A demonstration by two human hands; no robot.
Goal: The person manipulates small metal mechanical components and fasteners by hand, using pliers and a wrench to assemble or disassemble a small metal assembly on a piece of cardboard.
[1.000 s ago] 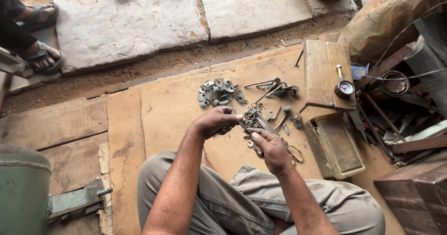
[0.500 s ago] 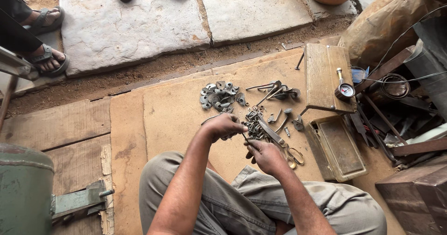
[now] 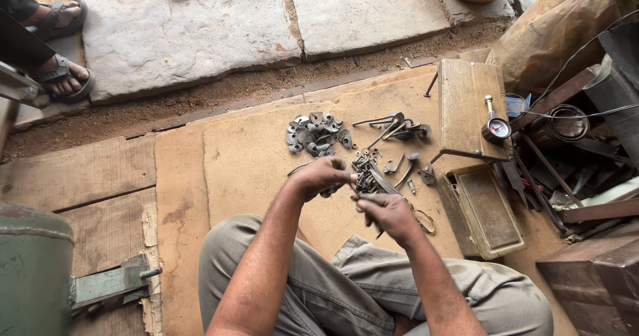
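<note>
I sit on the ground over a brown board (image 3: 253,149). My left hand (image 3: 321,176) is closed around a small dark metal part, a thin metal piece sticking out to its left. My right hand (image 3: 389,215) pinches another small metal piece right beside it, fingertips nearly touching the left hand. Between and just beyond the hands lies a cluster of bolts and nuts (image 3: 365,169). Farther off sits a heap of grey metal washers and curved pieces (image 3: 313,133). Spanners and rods (image 3: 393,126) lie to its right.
A wooden box (image 3: 466,106) with a pressure gauge (image 3: 496,128) stands at right, an open metal tray (image 3: 486,209) below it. Tools and scrap fill the far right. A green machine (image 3: 30,269) stands at lower left. Another person's sandalled feet (image 3: 60,76) rest at upper left on stone slabs.
Both hands have stayed together over the bolts, shifting slightly toward me while turning the small parts. The camera view has drifted a little.
</note>
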